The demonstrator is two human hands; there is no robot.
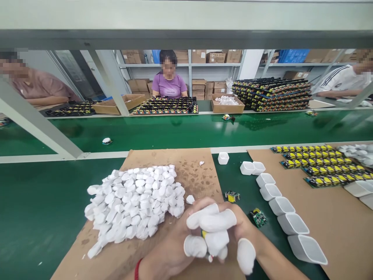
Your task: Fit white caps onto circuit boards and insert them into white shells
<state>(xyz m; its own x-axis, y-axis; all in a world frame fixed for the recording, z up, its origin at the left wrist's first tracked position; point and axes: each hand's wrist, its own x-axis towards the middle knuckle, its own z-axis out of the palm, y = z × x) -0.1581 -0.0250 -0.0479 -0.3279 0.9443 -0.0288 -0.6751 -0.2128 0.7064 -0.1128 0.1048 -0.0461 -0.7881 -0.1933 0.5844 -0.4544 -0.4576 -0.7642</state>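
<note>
My left hand (pixel 177 237) and my right hand (pixel 240 219) meet over the cardboard sheet, white finger cots on several fingertips. Between them is a small circuit board with a yellow part (pixel 203 233), mostly covered by the fingers. A white surface lies against it; whether that is a pad or a cot I cannot tell. The right thumb stands apart from the other fingers. Left of my hands lies a heap of white pads (pixel 136 202), with one loose pad (pixel 190 199) beside it. Two more circuit boards, one yellow (pixel 232 196) and one green (pixel 258 217), rest right of my hands.
White plastic cups (pixel 287 221) line the right side, near rows of yellow-topped boards (pixel 338 177). Beyond the bench runs a green belt (pixel 175 130) carrying a few boards. Co-workers (pixel 169 83) sit across it, by stacked boards (pixel 271 95). A slanted post (pixel 37 116) stands left.
</note>
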